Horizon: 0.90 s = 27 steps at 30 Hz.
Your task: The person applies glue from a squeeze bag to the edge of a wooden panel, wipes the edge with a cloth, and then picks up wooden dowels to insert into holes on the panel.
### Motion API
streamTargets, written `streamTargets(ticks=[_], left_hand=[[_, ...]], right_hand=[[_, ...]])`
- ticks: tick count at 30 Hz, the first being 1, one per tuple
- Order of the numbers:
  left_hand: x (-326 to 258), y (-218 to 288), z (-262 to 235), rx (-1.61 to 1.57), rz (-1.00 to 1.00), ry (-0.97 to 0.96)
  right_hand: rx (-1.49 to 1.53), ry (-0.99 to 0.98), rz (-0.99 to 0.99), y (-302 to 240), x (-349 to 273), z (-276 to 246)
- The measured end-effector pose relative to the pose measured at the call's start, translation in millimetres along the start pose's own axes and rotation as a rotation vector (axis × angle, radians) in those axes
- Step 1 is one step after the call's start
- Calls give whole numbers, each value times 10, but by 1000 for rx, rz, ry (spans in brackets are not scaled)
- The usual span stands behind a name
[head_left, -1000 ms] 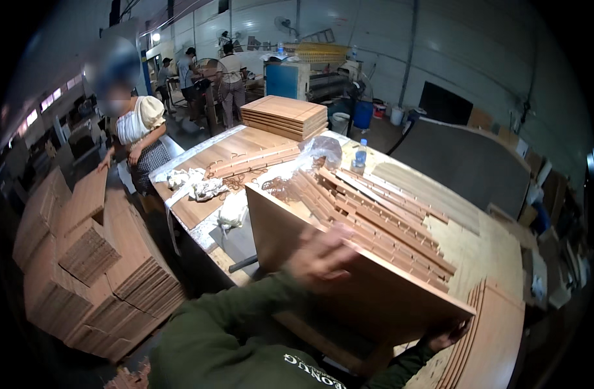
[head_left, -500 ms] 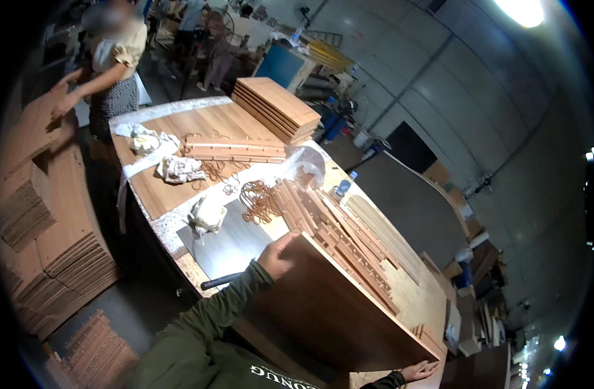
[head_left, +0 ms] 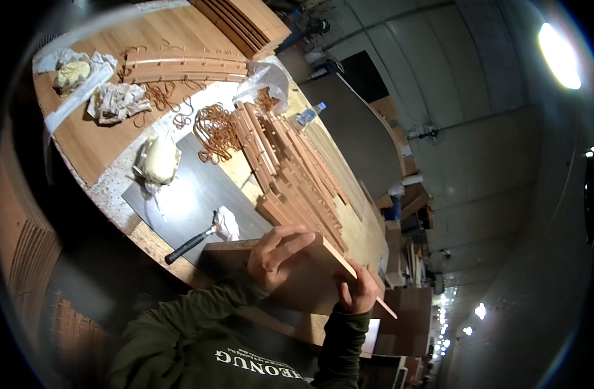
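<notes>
Both my hands grip the flat brown wooden board (head_left: 310, 275), left hand (head_left: 275, 253) fingers curled over its near edge, right hand (head_left: 357, 295) pinching farther along its long axis.

clear plastic bag (head_left: 266, 79) and bottle (head_left: 308, 116) on the table's far side.

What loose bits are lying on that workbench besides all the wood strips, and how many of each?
Crumpled white rags: 3
Yellowish wrapped bundles: 2
Plastic bottle: 1
Black-handled brush: 1
Clear plastic bag: 1
Total: 8
</notes>
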<state>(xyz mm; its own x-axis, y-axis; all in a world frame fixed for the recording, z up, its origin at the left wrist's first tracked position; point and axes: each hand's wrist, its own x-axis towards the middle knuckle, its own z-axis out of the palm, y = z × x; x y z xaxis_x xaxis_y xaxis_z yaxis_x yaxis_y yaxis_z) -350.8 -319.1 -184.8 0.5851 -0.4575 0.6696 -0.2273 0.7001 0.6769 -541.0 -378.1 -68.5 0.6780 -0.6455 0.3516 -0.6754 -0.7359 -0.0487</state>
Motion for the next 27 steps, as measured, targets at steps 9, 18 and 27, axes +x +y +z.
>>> streamTargets(ticks=[9, 18, 27], left_hand=[[-354, -406, -697, 146, -333, -57], [-1247, -1248, -1475, 985, -510, -535], [-1095, -1157, -1586, 613, -874, -422]], right_hand=[[14, -48, 74, -69, -39, -106], [-70, -245, -438, -1044, 965, -44], [180, -114, -231, -846, 825, 126]])
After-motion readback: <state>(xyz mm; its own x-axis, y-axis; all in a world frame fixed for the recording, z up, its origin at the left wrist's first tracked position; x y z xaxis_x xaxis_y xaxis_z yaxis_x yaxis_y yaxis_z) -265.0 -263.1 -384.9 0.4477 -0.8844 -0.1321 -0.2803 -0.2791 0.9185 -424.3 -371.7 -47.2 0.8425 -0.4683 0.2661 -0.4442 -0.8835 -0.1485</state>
